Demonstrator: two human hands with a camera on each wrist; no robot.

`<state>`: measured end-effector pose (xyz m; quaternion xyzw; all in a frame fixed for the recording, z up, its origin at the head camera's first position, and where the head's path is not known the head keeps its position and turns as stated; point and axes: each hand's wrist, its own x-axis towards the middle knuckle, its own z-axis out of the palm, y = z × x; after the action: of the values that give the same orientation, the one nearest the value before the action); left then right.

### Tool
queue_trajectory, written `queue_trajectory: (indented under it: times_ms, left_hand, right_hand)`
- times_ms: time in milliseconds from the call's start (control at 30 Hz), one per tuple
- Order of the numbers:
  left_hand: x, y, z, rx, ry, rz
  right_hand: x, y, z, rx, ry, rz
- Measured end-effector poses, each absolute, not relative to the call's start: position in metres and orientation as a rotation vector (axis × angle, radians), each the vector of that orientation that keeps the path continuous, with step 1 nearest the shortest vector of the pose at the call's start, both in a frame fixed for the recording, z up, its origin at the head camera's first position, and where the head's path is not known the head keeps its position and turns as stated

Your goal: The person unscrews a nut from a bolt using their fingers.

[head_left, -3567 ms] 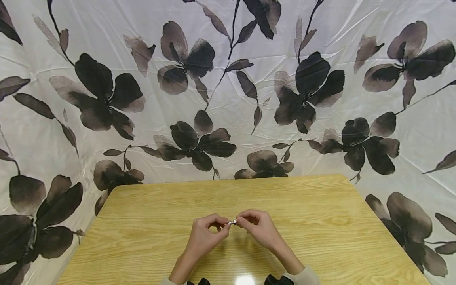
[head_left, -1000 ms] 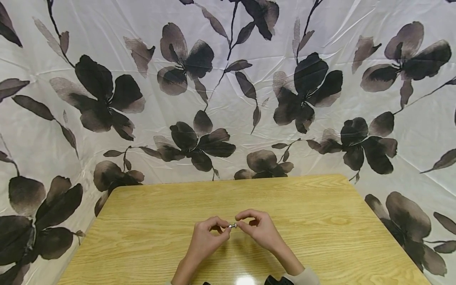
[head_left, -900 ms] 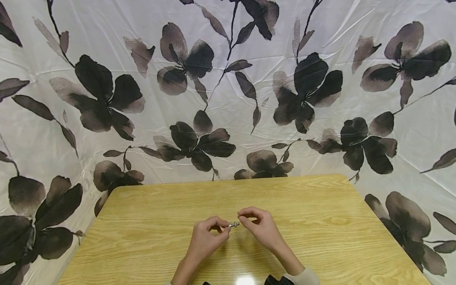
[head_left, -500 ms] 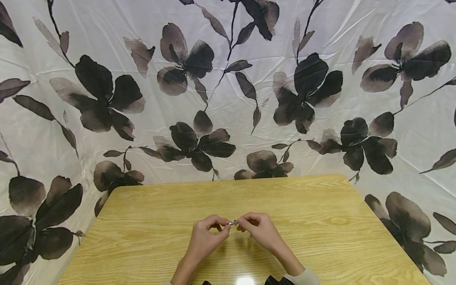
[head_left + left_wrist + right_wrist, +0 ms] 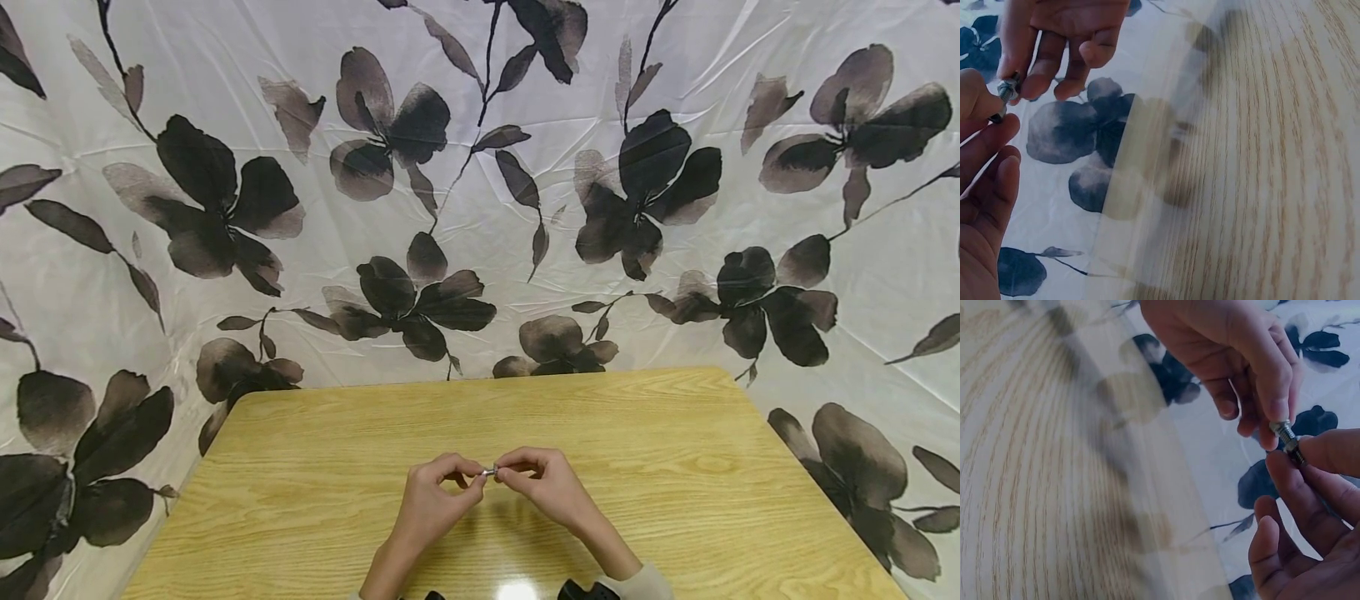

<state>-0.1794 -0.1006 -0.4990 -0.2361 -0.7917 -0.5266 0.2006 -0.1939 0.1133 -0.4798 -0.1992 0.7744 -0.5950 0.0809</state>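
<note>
Above the table, a small silver bolt [image 5: 490, 472] is held between both hands. My left hand [image 5: 438, 498] pinches its head end between thumb and index finger; the left fingertips partly cover that end. My right hand [image 5: 551, 490] has thumb and index finger at the nut [image 5: 1291, 445], pinching it on the threaded shank. In the right wrist view, bare thread shows on both sides of the nut. The left wrist view has the bolt [image 5: 1007, 91] tilted between the fingertips, partly hidden by the left thumb.
A light wood-grain table [image 5: 315, 442] lies under the hands. Behind it and at both sides hangs a white cloth [image 5: 525, 292] with dark flowers. Dark wrist gear [image 5: 588, 590] and a pale sleeve [image 5: 645, 583] show at the bottom edge.
About 0.9 s ago the right fingers were off the nut, baring the bolt's threaded end. They have since come back to it and pinch it. The left hand keeps its grip, nearly still.
</note>
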Motion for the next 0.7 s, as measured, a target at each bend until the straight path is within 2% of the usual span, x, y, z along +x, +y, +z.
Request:
queue_trajectory:
  times_ms: [500,700]
  left_hand:
    - [-0.1776,-0.1002,-0.5026,-0.657,-2.225,-1.472]
    - [-0.177,-0.0993,-0.4999,-0.638,-2.199,-1.432]
  right_hand:
    - [-0.1918,0.1116,-0.4754,-0.67,2.25,-1.909]
    - [-0.1921,0.1126,-0.4774,-0.497,2.33,-1.891]
